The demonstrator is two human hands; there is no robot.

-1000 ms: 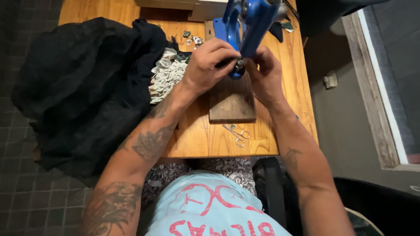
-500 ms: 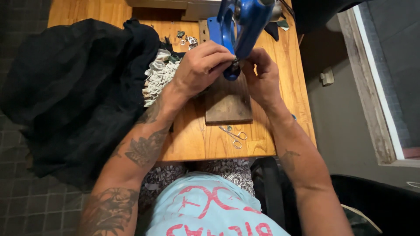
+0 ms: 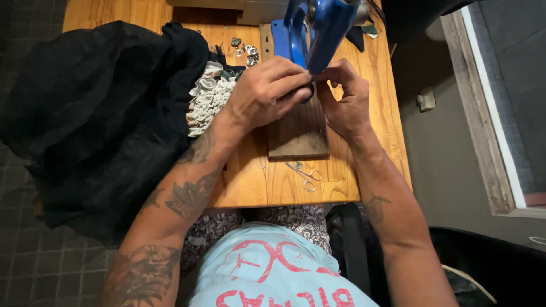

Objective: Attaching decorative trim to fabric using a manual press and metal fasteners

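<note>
A blue hand press [image 3: 318, 31] stands on a dark wooden board [image 3: 298, 131] on a small wooden table [image 3: 256, 176]. My left hand [image 3: 264, 91] and my right hand [image 3: 344, 96] meet right under the press head, fingers pinched together on a small dark piece that I can barely see. A black garment [image 3: 96, 113] with a white ruffled trim [image 3: 207, 102] spreads over the table's left side and hangs off it, touching my left wrist.
Small silver scissors [image 3: 304, 175] lie near the table's front edge. Several small metal eyelets [image 3: 247, 51] sit behind my left hand. A grey box [image 3: 250, 8] stands at the back. A tiled floor lies left; a wall and window frame lie right.
The view has shifted slightly. Both hands stay pinched together under the press head, with only small finger movements.
</note>
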